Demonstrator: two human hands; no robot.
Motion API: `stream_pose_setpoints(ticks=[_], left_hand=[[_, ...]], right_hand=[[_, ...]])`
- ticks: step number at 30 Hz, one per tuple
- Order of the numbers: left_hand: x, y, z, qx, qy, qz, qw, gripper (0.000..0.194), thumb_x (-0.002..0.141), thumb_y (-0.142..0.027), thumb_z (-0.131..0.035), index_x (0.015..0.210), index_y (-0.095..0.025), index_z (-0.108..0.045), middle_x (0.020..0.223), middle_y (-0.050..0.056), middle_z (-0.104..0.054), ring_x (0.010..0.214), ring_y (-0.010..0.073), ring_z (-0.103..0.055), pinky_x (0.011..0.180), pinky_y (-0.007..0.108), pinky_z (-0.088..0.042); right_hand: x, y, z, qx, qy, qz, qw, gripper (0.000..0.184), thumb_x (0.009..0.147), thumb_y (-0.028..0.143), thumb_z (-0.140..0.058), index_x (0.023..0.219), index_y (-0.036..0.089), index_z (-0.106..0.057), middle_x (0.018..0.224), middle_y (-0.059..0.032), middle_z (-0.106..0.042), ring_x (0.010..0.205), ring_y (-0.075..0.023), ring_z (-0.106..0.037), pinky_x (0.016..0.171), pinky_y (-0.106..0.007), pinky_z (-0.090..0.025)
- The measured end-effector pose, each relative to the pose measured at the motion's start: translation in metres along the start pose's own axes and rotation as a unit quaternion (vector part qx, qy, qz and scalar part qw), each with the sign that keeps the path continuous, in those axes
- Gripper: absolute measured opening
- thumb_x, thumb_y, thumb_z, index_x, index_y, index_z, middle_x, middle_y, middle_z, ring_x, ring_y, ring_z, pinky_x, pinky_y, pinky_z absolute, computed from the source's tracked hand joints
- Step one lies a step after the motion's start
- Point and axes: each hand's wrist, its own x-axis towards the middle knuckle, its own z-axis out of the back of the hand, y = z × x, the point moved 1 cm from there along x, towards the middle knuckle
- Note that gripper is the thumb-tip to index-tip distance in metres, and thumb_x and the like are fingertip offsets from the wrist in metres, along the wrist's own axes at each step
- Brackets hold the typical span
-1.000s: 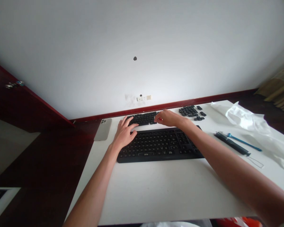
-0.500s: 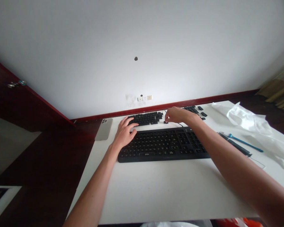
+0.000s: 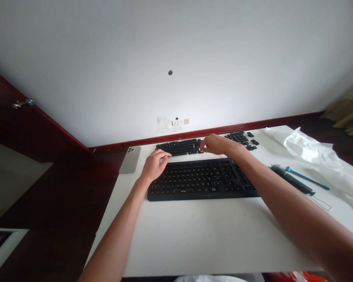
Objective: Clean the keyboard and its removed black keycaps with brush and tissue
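Observation:
A black keyboard (image 3: 202,179) lies on the white table (image 3: 200,235). Behind it sits a block of loose black keycaps (image 3: 178,147). My left hand (image 3: 152,167) rests at the keyboard's far left corner with its fingers curled in, and what is under them is hidden. My right hand (image 3: 219,144) reaches over the keyboard, its fingertips pinched on a small black keycap at the right end of that block. A second group of loose keycaps (image 3: 241,138) lies just right of this hand.
A phone (image 3: 130,159) lies face down at the table's far left corner. A black rod-like tool (image 3: 292,180), a blue brush (image 3: 307,178) and crumpled clear plastic (image 3: 308,150) lie at the right. A red-brown skirting runs behind the table.
My right hand went right toward the second keycap group, then came back left with a keycap to the block's right end. My left hand's fingers pulled back off the block and curled.

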Motion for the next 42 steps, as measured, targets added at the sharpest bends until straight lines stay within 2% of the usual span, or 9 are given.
stream_pose_setpoints(ticks=[7, 12, 15, 18, 22, 26, 30, 33, 42], left_hand=[[-0.002, -0.001, -0.003, -0.083, 0.057, 0.021, 0.995, 0.033, 0.105, -0.036, -0.050, 0.101, -0.024, -0.080, 0.106, 0.006, -0.077, 0.093, 0.0205, -0.073, 0.079, 0.033, -0.058], [-0.005, 0.001, -0.003, -0.113, 0.056, 0.024, 0.992, 0.033, 0.105, -0.037, -0.050, 0.101, -0.023, -0.080, 0.108, 0.007, -0.077, 0.097, 0.0211, -0.073, 0.082, 0.033, -0.057], [-0.006, 0.007, -0.004, -0.122, 0.053, 0.024, 0.991, 0.033, 0.104, -0.039, -0.052, 0.100, -0.022, -0.080, 0.108, 0.007, -0.078, 0.100, 0.0220, -0.074, 0.083, 0.033, -0.057], [-0.007, 0.011, -0.007, -0.135, 0.049, 0.028, 0.989, 0.033, 0.103, -0.040, -0.053, 0.101, -0.022, -0.080, 0.109, 0.007, -0.079, 0.100, 0.0223, -0.074, 0.083, 0.032, -0.057], [-0.007, 0.013, -0.009, -0.145, 0.033, 0.044, 0.988, 0.033, 0.102, -0.042, -0.054, 0.098, -0.023, -0.081, 0.108, 0.006, -0.081, 0.100, 0.0231, -0.075, 0.085, 0.032, -0.057], [-0.007, 0.012, -0.010, -0.167, 0.007, 0.079, 0.983, 0.030, 0.098, -0.041, -0.059, 0.091, -0.023, -0.081, 0.101, 0.006, -0.082, 0.090, 0.0233, -0.075, 0.085, 0.033, -0.057], [-0.013, 0.008, -0.011, -0.185, -0.021, 0.100, 0.977, 0.030, 0.095, -0.040, -0.060, 0.083, -0.021, -0.079, 0.092, 0.006, -0.081, 0.084, 0.0230, -0.075, 0.082, 0.033, -0.057], [-0.020, 0.006, -0.011, -0.196, -0.046, 0.117, 0.973, 0.029, 0.094, -0.039, -0.060, 0.081, -0.021, -0.079, 0.089, 0.006, -0.081, 0.085, 0.0227, -0.075, 0.081, 0.032, -0.056], [-0.020, 0.013, -0.012, -0.285, -0.126, 0.158, 0.937, 0.033, 0.092, -0.043, -0.055, 0.080, -0.019, -0.074, 0.070, 0.002, -0.069, 0.071, 0.0182, -0.067, 0.069, 0.027, -0.054]], right_hand=[[-0.007, 0.008, 0.016, 0.004, -0.033, 0.001, 0.999, 0.029, 0.091, 0.014, -0.060, 0.100, 0.025, -0.085, 0.101, -0.0034, -0.083, 0.084, -0.0203, -0.075, 0.079, -0.033, -0.056], [-0.026, 0.012, 0.034, 0.012, -0.078, -0.007, 0.997, 0.027, 0.094, 0.022, -0.059, 0.105, 0.024, -0.084, 0.093, -0.0044, -0.082, 0.071, -0.0187, -0.072, 0.069, -0.032, -0.053], [-0.043, 0.013, 0.032, 0.016, -0.100, -0.001, 0.995, 0.026, 0.095, 0.025, -0.059, 0.103, 0.025, -0.084, 0.091, -0.0035, -0.081, 0.070, -0.0185, -0.070, 0.069, -0.032, -0.053], [-0.069, 0.012, 0.018, 0.015, -0.141, -0.008, 0.990, 0.027, 0.098, 0.030, -0.057, 0.106, 0.024, -0.082, 0.095, -0.0054, -0.080, 0.079, -0.0222, -0.072, 0.073, -0.036, -0.055], [-0.119, 0.010, -0.016, 0.002, -0.211, -0.036, 0.977, 0.031, 0.103, 0.040, -0.055, 0.110, 0.022, -0.079, 0.105, -0.0097, -0.077, 0.100, -0.0303, -0.069, 0.084, -0.045, -0.057], [-0.173, 0.013, -0.056, -0.026, -0.325, -0.081, 0.942, 0.037, 0.105, 0.049, -0.055, 0.118, 0.022, -0.077, 0.121, -0.0136, -0.071, 0.121, -0.0361, -0.059, 0.101, -0.054, -0.053], [-0.214, 0.014, -0.091, -0.060, -0.328, -0.048, 0.942, 0.053, 0.096, 0.059, -0.068, 0.139, 0.029, -0.067, 0.152, -0.0122, -0.054, 0.145, -0.0414, -0.041, 0.114, -0.063, -0.045], [-0.229, 0.011, -0.106, -0.080, -0.341, -0.060, 0.935, 0.057, 0.095, 0.061, -0.068, 0.143, 0.029, -0.064, 0.157, -0.0123, -0.049, 0.150, -0.0443, -0.034, 0.114, -0.068, -0.044], [-0.233, 0.006, -0.111, -0.098, -0.387, -0.101, 0.911, 0.050, 0.098, 0.062, -0.064, 0.131, 0.026, -0.070, 0.145, -0.0126, -0.061, 0.143, -0.0431, -0.045, 0.112, -0.065, -0.048]])
